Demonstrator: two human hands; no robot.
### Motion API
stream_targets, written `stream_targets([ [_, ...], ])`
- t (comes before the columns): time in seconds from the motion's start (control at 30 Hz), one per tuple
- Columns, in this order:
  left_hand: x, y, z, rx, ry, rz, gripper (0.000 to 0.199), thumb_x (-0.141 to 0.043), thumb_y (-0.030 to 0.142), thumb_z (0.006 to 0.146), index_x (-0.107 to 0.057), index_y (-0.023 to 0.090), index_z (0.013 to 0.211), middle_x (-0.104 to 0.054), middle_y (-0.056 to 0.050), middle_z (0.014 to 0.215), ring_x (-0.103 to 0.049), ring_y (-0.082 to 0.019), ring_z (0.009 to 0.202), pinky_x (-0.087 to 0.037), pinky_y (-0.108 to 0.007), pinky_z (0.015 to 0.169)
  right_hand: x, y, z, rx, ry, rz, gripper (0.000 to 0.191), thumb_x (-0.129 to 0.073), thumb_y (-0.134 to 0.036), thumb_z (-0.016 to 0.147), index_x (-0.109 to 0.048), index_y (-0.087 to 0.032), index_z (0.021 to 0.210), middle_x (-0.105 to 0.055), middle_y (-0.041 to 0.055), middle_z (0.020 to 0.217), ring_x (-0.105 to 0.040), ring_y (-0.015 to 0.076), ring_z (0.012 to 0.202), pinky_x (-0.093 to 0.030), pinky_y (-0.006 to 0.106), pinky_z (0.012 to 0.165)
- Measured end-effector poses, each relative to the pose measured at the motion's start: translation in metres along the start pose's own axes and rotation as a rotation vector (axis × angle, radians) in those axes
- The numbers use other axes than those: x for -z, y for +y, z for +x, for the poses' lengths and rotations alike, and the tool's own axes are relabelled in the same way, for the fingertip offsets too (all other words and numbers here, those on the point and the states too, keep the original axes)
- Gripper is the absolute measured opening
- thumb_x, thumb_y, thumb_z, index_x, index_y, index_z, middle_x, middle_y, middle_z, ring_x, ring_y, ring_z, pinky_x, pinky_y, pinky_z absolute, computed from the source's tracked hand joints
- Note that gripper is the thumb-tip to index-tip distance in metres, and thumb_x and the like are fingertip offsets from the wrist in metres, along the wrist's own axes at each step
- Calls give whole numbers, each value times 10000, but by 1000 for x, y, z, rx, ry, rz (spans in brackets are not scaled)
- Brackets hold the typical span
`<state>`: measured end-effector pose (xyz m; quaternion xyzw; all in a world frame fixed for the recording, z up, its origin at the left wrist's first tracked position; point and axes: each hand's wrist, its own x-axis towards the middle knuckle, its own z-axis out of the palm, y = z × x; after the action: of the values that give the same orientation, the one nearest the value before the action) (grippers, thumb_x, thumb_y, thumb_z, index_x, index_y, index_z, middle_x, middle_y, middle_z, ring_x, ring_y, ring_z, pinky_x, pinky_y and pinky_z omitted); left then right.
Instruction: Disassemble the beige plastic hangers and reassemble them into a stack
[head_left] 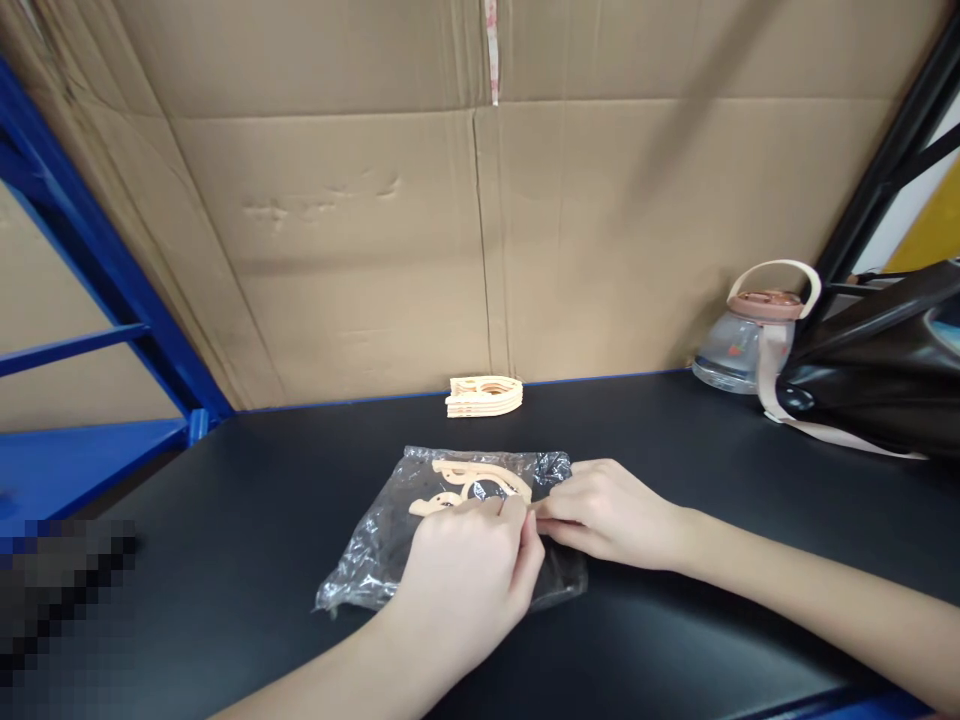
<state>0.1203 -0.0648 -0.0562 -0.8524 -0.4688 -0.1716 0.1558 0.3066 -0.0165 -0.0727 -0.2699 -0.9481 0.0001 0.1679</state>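
A cream plastic folding clothes hanger (487, 468) shows with its curved arms over the clear plastic bag (375, 540); whether it lies on or inside the bag I cannot tell. My left hand (471, 565) is closed over its near side, fingers curled around it. From the right, my right hand (607, 512) reaches in with its fingers pinched close against the left fingertips. What sits between those right fingers is hidden, at the hanger's right end. The bag lies crinkled and flat beneath both hands.
A stack of several folded cream hangers (484, 397) sits at the back of the black table (247, 520), against a cardboard wall (337, 230). At the right stand a clear bottle (739, 345) with a strap and a black bag (885, 360). Blue frame posts (112, 250) rise at left.
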Motion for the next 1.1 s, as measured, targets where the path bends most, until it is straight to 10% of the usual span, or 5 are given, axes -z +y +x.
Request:
stream_targets([
  [0.57,-7,1,1,-40,23,-153,267,-398,165,846,-505,184,602,-558,15,507,-529,-134,418,-307,-254,448,-5,-2,12,17,-93,-187,193,-421,-222,915,-601,-166,870,-575,7,598,-478,142,490,-264,266,458],
  [0.73,3,4,0,-14,5,-305,297,-367,212,900,-481,183,627,-589,17,555,-530,-117,452,-299,-239,463,-12,-5,7,212,64,-113,226,-406,-136,911,-622,-128,845,-628,97,940,-563,195,893,-466,303,772],
  [1.1,-1,11,-3,58,-229,-542,341,-332,303,931,-372,188,612,-513,24,560,-444,-116,499,-266,-248,490,-4,-11,5,164,-56,237,485,-464,-24,807,-497,-150,1275,-512,74,1343,-430,173,1271,-375,304,1062],
])
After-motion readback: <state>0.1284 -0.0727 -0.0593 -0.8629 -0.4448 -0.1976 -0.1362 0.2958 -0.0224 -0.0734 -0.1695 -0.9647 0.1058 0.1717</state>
